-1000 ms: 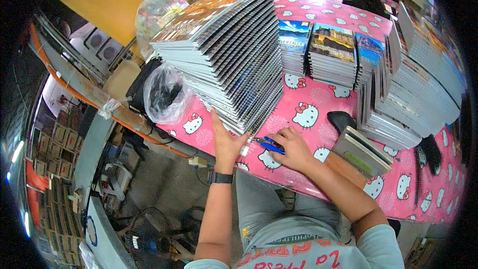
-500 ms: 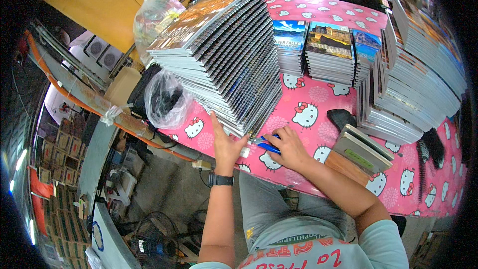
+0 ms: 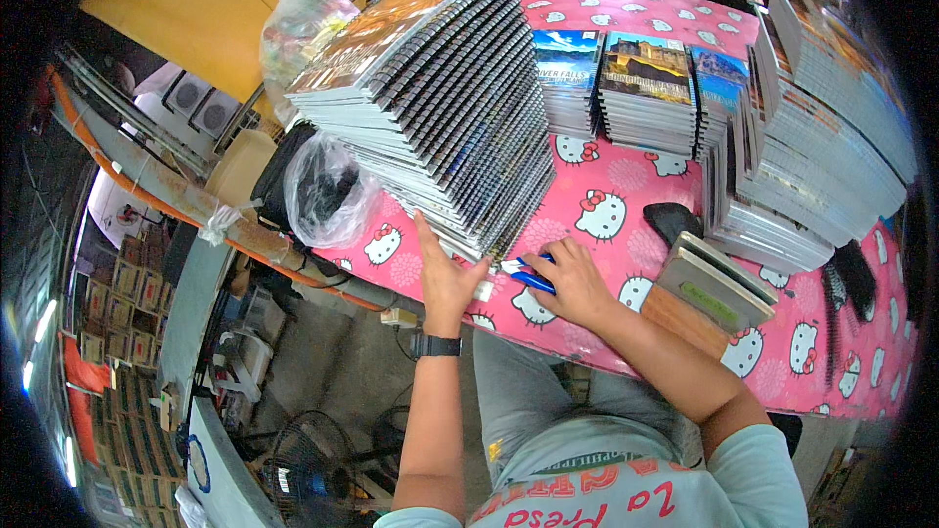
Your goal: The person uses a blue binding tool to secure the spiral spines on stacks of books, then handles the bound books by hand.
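Note:
A tall stack of spiral-bound notebooks (image 3: 440, 117) with black wire spines stands in front of me, left of centre. My left hand (image 3: 450, 279) rests against its lowest near corner, index finger stretched along the edges and thumb out beside the wire ends. In my right hand (image 3: 577, 284) is a pair of blue-handled pliers (image 3: 529, 274), fingers closed round the handles. Its jaws point left at the bottom wire ends, close to my left thumb. Whether they touch the wire cannot be made out.
A pink patterned tablecloth (image 3: 626, 171) covers the table. Smaller spiral-book stacks (image 3: 646, 88) stand behind; a large leaning stack (image 3: 822, 176) fills the right. Near my right forearm lie a grey-covered block (image 3: 714, 284) and a black brush (image 3: 856, 284). Plastic bags (image 3: 328, 191) hang left.
The pliers' handles have come closer together in my right hand, and the tool has shifted slightly. My left hand keeps its place at the stack's corner.

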Available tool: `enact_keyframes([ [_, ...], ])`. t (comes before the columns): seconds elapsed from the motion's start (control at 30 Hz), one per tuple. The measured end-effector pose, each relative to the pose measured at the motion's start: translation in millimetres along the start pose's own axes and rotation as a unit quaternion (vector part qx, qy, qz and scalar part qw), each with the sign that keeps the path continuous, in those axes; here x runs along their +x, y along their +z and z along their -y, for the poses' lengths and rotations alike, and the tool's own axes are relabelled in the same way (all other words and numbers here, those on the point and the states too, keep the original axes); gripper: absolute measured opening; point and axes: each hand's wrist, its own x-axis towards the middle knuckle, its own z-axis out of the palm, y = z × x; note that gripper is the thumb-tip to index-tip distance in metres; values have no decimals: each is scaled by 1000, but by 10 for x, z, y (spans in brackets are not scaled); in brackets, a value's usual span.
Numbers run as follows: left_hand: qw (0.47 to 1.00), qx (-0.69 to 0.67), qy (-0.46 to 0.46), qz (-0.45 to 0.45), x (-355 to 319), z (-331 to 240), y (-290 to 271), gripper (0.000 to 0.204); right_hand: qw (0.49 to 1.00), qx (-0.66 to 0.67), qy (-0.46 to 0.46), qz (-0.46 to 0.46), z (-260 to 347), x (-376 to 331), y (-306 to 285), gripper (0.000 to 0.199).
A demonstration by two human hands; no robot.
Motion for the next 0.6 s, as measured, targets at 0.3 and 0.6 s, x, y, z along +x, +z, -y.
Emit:
enact_keyframes([
  [0.3, 999, 31, 12, -14, 19, -34, 32, 119, 1000, -10, 5, -7, -16, -3, -31, 45],
  [0.6, 1000, 13, 5, -15, 4, -3, 41, 119, 1000, -7, 6, 15, -23, -3, -23, 48],
])
